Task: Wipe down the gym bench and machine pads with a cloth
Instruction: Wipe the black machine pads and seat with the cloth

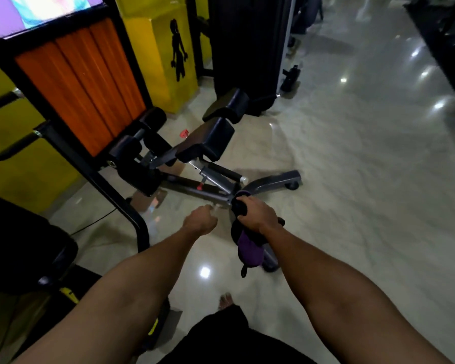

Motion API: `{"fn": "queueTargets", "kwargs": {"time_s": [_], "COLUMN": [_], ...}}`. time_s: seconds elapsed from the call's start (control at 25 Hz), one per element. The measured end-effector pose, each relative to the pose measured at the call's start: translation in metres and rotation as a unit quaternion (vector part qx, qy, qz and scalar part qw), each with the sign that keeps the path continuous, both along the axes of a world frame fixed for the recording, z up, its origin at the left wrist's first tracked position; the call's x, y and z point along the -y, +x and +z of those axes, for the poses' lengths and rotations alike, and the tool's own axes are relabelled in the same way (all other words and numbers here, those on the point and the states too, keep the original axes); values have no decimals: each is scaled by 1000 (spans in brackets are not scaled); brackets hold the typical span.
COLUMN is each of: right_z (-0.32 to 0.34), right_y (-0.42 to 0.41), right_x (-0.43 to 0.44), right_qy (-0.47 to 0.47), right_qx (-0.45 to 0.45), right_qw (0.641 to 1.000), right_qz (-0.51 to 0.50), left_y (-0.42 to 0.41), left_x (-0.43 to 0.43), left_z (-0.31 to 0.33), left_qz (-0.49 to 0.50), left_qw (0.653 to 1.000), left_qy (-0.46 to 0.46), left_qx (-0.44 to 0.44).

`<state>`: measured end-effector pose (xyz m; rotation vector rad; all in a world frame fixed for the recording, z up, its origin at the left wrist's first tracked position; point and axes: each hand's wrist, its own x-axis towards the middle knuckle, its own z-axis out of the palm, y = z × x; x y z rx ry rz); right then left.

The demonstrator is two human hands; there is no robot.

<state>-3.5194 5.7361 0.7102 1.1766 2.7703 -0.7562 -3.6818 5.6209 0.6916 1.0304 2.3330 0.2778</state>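
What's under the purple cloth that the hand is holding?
Below the cloth, gripped by the right hand, lie the bench's grey base leg and shiny floor. The cloth covers the leg's middle stretch.

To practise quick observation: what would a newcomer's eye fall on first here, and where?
The bright orange panel at upper left and the yellow pillar to its right, bearing a black figure, stand out most. In the middle stands a black padded bench, and just below it the right hand grips a purple-and-black cloth.
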Motion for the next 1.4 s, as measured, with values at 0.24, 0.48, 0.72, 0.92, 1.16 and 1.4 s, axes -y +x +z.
{"fn": "queueTargets", "kwargs": {"time_s": [0.24, 0.48, 0.72, 0.92, 1.16, 1.4], "right_z": [33, 32, -8, -61, -67, -58], "right_y": [-106, -192, -254, -296, -356, -398], "right_x": [-91, -150, -206, -227, -274, -327], "right_qy": [15, -14, -25, -42, 22, 20], "right_qx": [-107, -148, -155, -132, -147, -138], "right_qw": [994, 989, 988, 989, 979, 946], "right_qz": [21, -4, -4, -45, -138, -293], "left_y": [-84, -151, -220, -251, -293, -328], "left_x": [-74, -129, -191, -237, -293, -324], "left_z": [11, 17, -2, -23, -46, -60], "left_qz": [53, 67, 82, 82, 51, -52], "left_qw": [998, 996, 991, 988, 986, 978], "left_qy": [29, 30, 75, 105, 161, 195], "left_qx": [-32, -52, -70, -75, -6, 47]}}
